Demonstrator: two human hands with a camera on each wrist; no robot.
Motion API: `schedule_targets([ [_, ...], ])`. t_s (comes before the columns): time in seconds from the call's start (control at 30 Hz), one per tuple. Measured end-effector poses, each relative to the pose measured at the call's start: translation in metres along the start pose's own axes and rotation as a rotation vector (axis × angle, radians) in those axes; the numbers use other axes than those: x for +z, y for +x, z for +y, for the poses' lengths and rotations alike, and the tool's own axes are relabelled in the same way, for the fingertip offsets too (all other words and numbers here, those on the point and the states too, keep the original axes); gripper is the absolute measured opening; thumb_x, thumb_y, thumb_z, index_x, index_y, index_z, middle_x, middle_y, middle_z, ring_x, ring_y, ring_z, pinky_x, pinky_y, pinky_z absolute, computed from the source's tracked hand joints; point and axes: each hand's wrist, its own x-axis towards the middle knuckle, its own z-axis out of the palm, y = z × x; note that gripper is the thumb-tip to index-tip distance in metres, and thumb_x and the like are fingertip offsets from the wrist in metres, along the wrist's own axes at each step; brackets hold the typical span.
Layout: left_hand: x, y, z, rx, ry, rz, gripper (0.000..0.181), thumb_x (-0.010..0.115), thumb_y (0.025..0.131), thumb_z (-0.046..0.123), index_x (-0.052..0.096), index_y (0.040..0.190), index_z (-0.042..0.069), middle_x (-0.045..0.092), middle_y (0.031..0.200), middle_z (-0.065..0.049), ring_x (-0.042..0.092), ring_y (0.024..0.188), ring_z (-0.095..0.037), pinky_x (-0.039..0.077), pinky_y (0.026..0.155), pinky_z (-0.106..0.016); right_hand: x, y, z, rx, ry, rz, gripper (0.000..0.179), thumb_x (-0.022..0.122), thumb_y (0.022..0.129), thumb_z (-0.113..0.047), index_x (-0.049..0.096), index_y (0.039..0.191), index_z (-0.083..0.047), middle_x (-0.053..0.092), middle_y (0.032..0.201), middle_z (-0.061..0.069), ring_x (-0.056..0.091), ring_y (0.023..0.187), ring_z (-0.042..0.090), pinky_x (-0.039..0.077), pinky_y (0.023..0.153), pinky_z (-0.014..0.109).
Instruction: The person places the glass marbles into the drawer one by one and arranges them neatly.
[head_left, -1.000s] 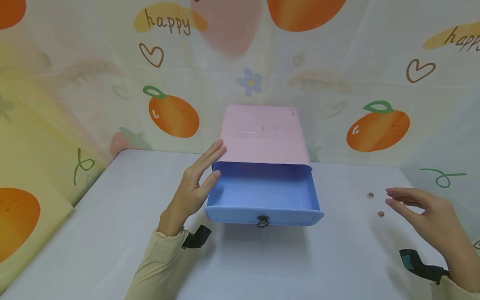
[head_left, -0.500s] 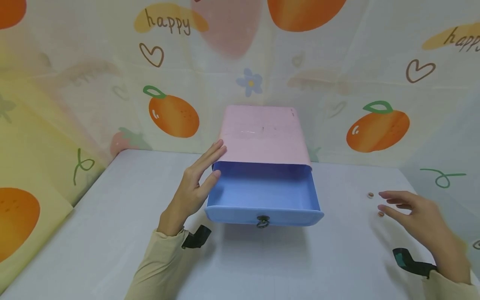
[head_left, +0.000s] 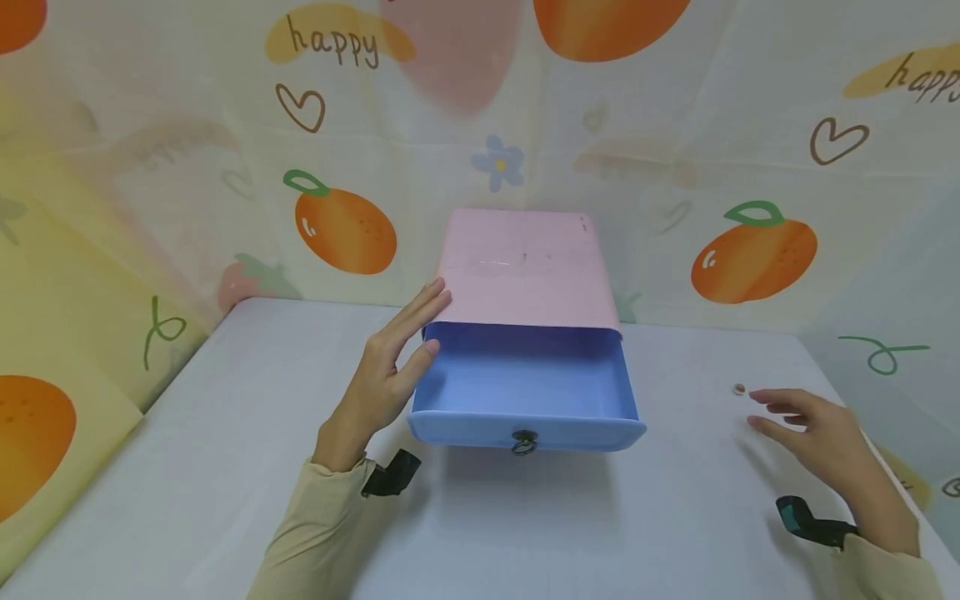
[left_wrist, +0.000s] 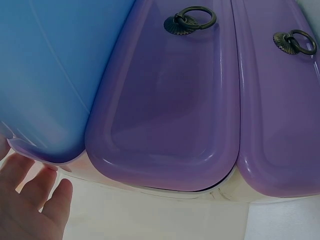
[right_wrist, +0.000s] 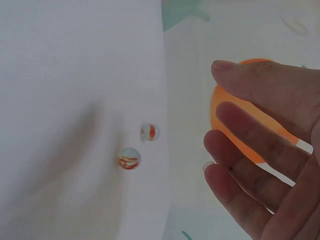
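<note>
A pink drawer cabinet stands at the back of the table, its blue top drawer pulled out with nothing inside. My left hand lies against the cabinet's left side, fingers extended and thumb near the drawer's edge. In the left wrist view, the left hand's fingertips touch the casing beside the blue drawer. My right hand hovers over the table's right side, fingers apart and holding nothing. Two glass marbles with red-orange swirls, one marble and another marble, lie close together below it; in the head view the hand hides one.
Below the blue drawer, two purple drawers, one drawer and another drawer, are pushed in, with bronze ring pulls. A white cloth covers the table. A fruit-print curtain hangs behind and at the sides.
My right hand has moved left and slightly down toward the marbles, covering one of them in the head view. The left hand, cabinet and drawer have stayed in place.
</note>
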Motion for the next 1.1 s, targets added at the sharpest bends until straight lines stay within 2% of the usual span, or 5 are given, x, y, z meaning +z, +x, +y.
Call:
schedule_targets([
  [0.07,0.000,0.000,0.000,0.000,0.000,0.000,0.051,0.052,0.095,0.004,0.049,0.146,0.006,0.041,0.158,-0.007,0.032,0.150,-0.021,0.025,0.124,-0.030,0.002,0.000,0.002,0.003,-0.002,-0.006,0.041,0.078,0.085,-0.021,0.068,0.118,0.001,0.067,0.115,0.030,0.063,0.098,0.045,0.049,0.064,0.007],
  [0.17,0.000,0.000,0.000,0.001,-0.002,0.001,0.051,0.052,0.095,0.004,0.049,0.146,0.006,0.041,0.158,-0.007,0.032,0.150,-0.021,0.026,0.124,-0.030,0.005,0.001,0.005,0.013,-0.008,-0.014,0.041,0.078,0.085,-0.020,0.067,0.118,0.002,0.064,0.118,0.032,0.062,0.100,0.046,0.060,0.073,0.030],
  [0.33,0.000,0.000,0.000,0.001,-0.007,0.005,0.051,0.052,0.095,0.004,0.049,0.146,0.007,0.042,0.157,-0.007,0.033,0.150,-0.022,0.026,0.124,-0.029,0.010,0.000,0.008,0.057,-0.008,-0.057,0.043,0.075,0.087,-0.020,0.064,0.121,0.004,0.059,0.123,0.036,0.059,0.104,0.049,0.054,0.085,0.063],
  [0.6,0.000,0.000,0.000,0.001,-0.007,0.006,0.051,0.052,0.095,0.003,0.049,0.146,0.006,0.042,0.157,-0.007,0.032,0.150,-0.020,0.025,0.124,-0.029,0.014,0.000,0.014,0.073,-0.023,-0.061,0.042,0.075,0.088,-0.018,0.064,0.121,0.006,0.058,0.123,0.037,0.059,0.104,0.051,0.053,0.084,0.064],
  [1.1,0.000,0.000,0.000,0.001,-0.005,0.006,0.051,0.051,0.095,0.003,0.049,0.146,0.006,0.042,0.157,-0.007,0.033,0.150,-0.021,0.025,0.124,-0.028,0.017,0.002,0.020,0.111,-0.027,-0.181,0.042,0.069,0.090,-0.015,0.060,0.123,0.009,0.056,0.124,0.038,0.056,0.107,0.056,0.053,0.083,0.062],
])
